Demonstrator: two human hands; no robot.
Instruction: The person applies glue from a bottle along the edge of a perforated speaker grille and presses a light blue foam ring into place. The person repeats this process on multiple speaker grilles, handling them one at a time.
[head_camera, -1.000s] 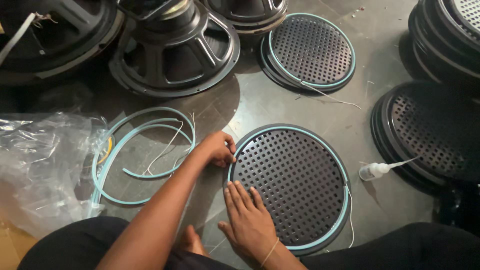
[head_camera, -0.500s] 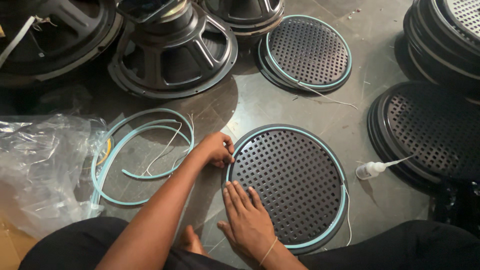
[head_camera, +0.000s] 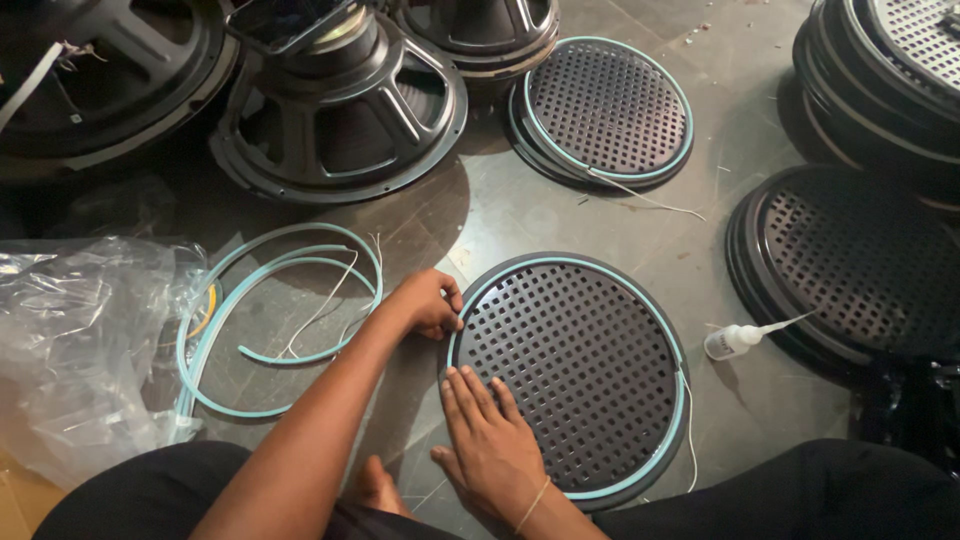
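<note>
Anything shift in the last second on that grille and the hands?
Nothing visibly changed. The left hand still pinches the pale blue trim at the round black grille's left rim; the right hand still lies flat on it. The glue bottle stays beside.

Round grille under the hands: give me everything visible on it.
The round grille is black, metal-looking, punched with square holes, lying flat on the grey floor. A pale teal strip runs round its rim, with thin white wire trailing at the right. The right hand lies flat on its lower left; the left hand pinches the strip at the left edge.
</note>
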